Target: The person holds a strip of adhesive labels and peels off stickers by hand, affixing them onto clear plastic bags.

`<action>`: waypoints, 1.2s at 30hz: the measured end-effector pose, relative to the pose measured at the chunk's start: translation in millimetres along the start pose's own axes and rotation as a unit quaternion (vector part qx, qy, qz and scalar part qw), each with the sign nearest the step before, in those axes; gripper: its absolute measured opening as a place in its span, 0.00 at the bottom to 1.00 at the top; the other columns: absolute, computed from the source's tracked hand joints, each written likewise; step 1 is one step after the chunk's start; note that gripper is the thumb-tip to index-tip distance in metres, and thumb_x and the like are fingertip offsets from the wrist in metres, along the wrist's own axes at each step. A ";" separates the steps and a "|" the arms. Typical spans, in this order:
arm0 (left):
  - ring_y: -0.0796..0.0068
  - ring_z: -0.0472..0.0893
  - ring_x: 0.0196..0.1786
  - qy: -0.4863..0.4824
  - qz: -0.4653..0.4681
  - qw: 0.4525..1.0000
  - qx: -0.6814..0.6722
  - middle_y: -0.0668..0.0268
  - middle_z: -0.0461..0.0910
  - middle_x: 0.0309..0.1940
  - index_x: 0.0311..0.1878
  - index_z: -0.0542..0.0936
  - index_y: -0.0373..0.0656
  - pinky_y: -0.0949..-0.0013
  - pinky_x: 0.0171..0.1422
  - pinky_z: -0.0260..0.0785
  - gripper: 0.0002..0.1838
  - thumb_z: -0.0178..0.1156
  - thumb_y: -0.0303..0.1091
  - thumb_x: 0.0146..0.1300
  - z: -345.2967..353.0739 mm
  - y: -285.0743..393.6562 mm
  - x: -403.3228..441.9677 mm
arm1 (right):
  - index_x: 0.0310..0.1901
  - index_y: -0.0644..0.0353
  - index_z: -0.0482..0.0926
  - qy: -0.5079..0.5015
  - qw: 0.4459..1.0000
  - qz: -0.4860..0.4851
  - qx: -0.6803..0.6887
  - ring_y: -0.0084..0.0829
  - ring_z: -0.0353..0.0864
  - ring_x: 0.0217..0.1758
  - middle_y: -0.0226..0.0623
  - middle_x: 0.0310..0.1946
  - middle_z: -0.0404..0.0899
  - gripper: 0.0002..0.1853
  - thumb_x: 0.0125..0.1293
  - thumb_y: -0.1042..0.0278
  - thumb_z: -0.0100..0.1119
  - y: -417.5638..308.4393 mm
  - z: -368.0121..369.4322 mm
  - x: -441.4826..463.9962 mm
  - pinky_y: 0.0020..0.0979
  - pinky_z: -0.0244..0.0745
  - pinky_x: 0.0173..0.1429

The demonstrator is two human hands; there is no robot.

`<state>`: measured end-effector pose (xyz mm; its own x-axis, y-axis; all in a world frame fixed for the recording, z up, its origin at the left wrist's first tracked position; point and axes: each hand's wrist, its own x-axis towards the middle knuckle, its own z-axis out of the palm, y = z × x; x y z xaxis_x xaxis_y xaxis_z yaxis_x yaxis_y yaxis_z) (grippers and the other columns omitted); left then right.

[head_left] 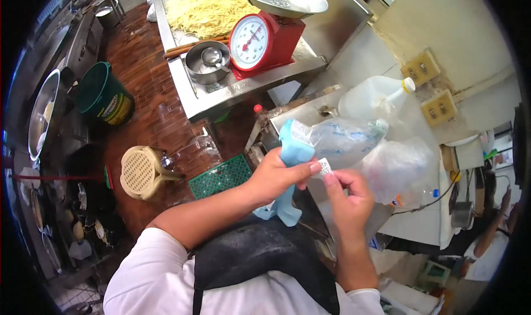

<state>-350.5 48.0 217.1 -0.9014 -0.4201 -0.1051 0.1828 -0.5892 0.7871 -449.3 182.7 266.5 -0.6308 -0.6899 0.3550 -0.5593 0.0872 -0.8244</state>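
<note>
My left hand (279, 176) is closed around a limp, folded light-blue item (296, 148) that looks like cloth or soft plastic; its lower ends hang below my fist over the black apron. A white printed patch shows near its top. Between my two thumbs is a small white printed tag (325, 166). Thumb and fingers of my right hand (349, 196) pinch the tag's lower end, while my left thumb presses its other side. Whether the tag is attached to the blue item cannot be made out. Just beyond lies a clear plastic bag with blue print (345, 138).
Yellow noodles (207, 8), a red dial scale (282, 46) and a steel pot with a ladle (202, 74) stand on a metal table. A plastic jug (368, 99) is at right. A stool (141, 171), green crate (221, 177) and green bucket (102, 96) occupy the floor. Another person (489, 254) is far right.
</note>
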 end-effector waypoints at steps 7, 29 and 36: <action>0.82 0.74 0.27 0.097 0.038 0.992 0.069 0.74 0.76 0.26 0.51 0.80 0.40 0.74 0.32 0.67 0.19 0.68 0.39 0.60 3.9 -4.4 36.7 | 0.31 0.62 0.81 0.078 0.975 -0.053 -0.201 0.26 0.75 0.24 0.35 0.25 0.78 0.03 0.57 0.76 0.67 1.0 -16.4 27.7 0.28 0.70 0.29; 0.61 0.81 0.51 -0.114 0.217 0.853 0.460 0.51 0.82 0.47 0.53 0.79 0.37 0.64 0.58 0.70 0.34 0.77 0.42 0.40 12.5 25.8 119.2 | 0.35 0.62 0.82 0.100 0.957 -0.051 -0.266 0.30 0.80 0.27 0.37 0.26 0.81 0.05 0.57 0.74 0.67 17.9 -29.3 30.8 0.30 0.73 0.34; 0.53 0.81 0.52 -0.110 0.211 0.842 0.484 0.48 0.81 0.47 0.51 0.79 0.35 0.61 0.58 0.70 0.35 0.76 0.43 0.38 18.1 34.1 110.9 | 0.48 0.65 0.77 0.146 0.973 0.065 -0.165 0.26 0.80 0.29 0.38 0.38 0.80 0.19 0.56 0.71 0.71 20.9 -37.5 30.0 0.26 0.74 0.34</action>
<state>-451.3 -6.2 243.3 -0.9067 -0.2502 0.3395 0.1957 0.4633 0.8643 -500.1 190.8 276.5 -0.8070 -0.4285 0.4064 -0.5762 0.4200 -0.7012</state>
